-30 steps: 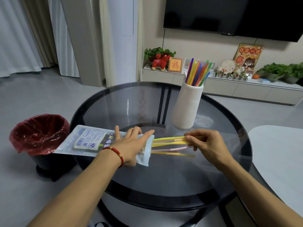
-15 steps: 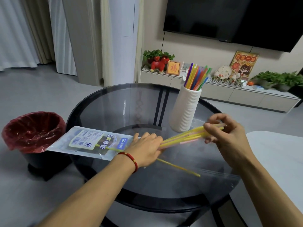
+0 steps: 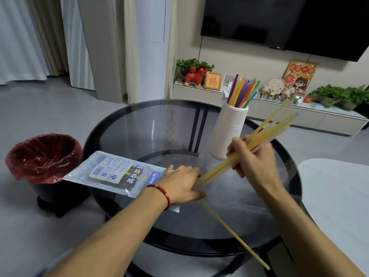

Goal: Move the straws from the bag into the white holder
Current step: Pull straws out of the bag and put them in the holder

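A flat plastic straw bag [image 3: 117, 172] lies on the round glass table [image 3: 139, 132], its closed end past the left rim. My left hand [image 3: 182, 183] presses down on the bag's open end. My right hand [image 3: 253, 160] grips a bundle of yellow and pink straws [image 3: 271, 128], lifted and slanting up to the right, just in front of the white ribbed holder [image 3: 229, 130]. The holder stands at the table's far side with several coloured straws [image 3: 242, 90] in it. One loose yellow straw [image 3: 233, 234] slants from under my left hand toward the table's near edge.
A bin with a red liner [image 3: 43, 156] stands on the floor left of the table. A white tabletop [image 3: 337, 194] lies to the right. A low cabinet [image 3: 299, 114] with plants and ornaments runs along the back wall under a dark TV.
My right hand has drawn the bundle of straws out of the bag and raised it up and right toward the holder. One yellow straw has dropped out and swung toward the near edge.
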Tool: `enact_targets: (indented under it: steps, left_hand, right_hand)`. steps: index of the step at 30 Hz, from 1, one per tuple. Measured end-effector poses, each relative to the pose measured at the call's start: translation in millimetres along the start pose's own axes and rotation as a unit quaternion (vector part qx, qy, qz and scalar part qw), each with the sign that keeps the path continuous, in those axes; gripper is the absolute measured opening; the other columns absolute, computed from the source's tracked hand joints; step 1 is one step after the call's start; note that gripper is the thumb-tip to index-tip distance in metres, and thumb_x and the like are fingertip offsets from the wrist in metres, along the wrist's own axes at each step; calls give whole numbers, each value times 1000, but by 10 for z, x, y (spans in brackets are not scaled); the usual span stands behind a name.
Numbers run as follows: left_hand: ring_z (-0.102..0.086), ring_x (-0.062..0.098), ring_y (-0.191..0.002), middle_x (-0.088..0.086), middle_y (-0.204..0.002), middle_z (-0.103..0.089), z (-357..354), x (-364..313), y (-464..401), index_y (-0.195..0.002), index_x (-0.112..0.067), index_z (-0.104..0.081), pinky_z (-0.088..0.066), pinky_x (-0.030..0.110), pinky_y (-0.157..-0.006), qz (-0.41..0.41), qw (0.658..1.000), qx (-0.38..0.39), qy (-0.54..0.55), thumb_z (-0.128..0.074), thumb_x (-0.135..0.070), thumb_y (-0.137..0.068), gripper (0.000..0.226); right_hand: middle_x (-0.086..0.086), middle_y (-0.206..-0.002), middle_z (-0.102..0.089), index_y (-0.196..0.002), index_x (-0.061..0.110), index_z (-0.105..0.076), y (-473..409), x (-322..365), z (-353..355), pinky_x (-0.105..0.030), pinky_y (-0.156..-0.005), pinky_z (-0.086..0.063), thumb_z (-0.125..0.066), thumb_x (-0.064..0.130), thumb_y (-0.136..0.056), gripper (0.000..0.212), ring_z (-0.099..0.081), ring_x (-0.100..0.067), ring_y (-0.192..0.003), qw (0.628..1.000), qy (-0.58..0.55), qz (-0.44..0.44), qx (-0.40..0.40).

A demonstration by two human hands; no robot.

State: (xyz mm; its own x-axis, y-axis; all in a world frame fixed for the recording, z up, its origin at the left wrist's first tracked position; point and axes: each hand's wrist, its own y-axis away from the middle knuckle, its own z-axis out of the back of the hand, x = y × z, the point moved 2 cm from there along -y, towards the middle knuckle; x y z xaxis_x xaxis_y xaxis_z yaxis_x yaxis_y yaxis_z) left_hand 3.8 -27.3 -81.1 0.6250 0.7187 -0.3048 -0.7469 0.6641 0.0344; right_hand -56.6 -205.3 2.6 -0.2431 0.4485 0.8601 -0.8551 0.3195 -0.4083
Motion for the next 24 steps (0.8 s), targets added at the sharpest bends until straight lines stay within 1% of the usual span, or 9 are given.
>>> enact_targets:
  steps: [1, 3, 6, 10, 13, 17, 21, 22, 24]
  left_hand:
    - [-44, 24, -121, 0, -123, -51, -24, 34, 15, -126, -26, -48, -26, 55, -110, 5, 1000, 18, 0, -57, -61, -83, 56]
    - [-33, 22, -136, 0, -138, -42, -64, 60, 29, -143, -28, -38, -15, 57, -117, 6, 999, 43, -4, -57, -60, -84, 69]
    - [-26, 21, -142, 0, -145, -37, -62, 73, 23, -147, -28, -35, -7, 60, -119, 11, 999, 48, -10, -55, -55, -88, 68]
    - [-27, 21, -141, -1, -143, -38, -47, 76, 26, -143, -26, -40, -6, 62, -119, 18, 999, 49, 0, -51, -47, -93, 56]
    - [-29, 21, -139, 0, -140, -39, -57, 69, 26, -141, -25, -42, -6, 63, -118, 24, 999, 46, -1, -48, -39, -94, 49]
    - [-41, 27, -126, 4, -127, -48, -4, 36, 14, -125, -21, -49, -24, 53, -114, 30, 1000, -4, -3, -52, -39, -93, 37]
    - [-46, 26, -122, 7, -130, -54, 63, -91, -29, -133, -17, -52, -35, 41, -104, -33, 993, -75, 81, -59, -36, -94, 44]
    - [-49, 25, -119, 7, -124, -59, 75, -146, -38, -128, -18, -58, -39, 40, -101, -47, 991, -84, 95, -58, -35, -94, 38]
    - [-55, 28, -104, 7, -98, -66, 73, -259, -66, -100, -19, -67, -45, 41, -85, -65, 990, -98, 81, -55, -30, -95, 17]
  right_hand:
    - [-11, -61, -69, -70, 8, -71, -52, 38, 92, -23, -42, -50, -61, 12, -99, 30, -63, -14, -46, 999, 18, 22, -24]
    - [-2, -65, -70, -71, 17, -69, -134, 78, 224, -18, -47, -54, -58, 19, -100, 31, -67, -10, -52, 992, 73, 73, -68]
    - [3, -66, -70, -69, 16, -68, -157, -22, 239, -33, -56, -61, -55, 19, -99, 33, -70, -12, -59, 986, 131, 76, -76]
    - [-23, -61, -65, -70, -9, -64, -73, -251, 68, -54, -59, -59, -53, 8, -99, 35, -65, -41, -58, 977, 205, 53, 14]
    - [-25, -60, -62, -69, -10, -60, -101, -215, 56, -56, -55, -56, -50, 10, -97, 36, -62, -45, -56, 977, 198, 74, 5]
    - [-24, -61, -63, -67, -7, -57, -167, -56, 132, -53, -55, -55, -42, 28, -97, 48, -60, -44, -56, 966, 225, 121, -40]
    - [-25, -60, -63, -67, -7, -57, -129, 52, 49, -54, -55, -54, -43, 27, -102, 51, -60, -44, -54, 962, 229, 144, -26]
    - [-25, -59, -62, -66, -6, -56, -133, 69, 10, -54, -55, -54, -44, 26, -103, 50, -59, -44, -53, 960, 234, 153, -22]
    - [-24, -58, -61, -64, -5, -55, -158, 74, -52, -52, -55, -53, -46, 25, -102, 49, -59, -44, -53, 957, 243, 159, -18]
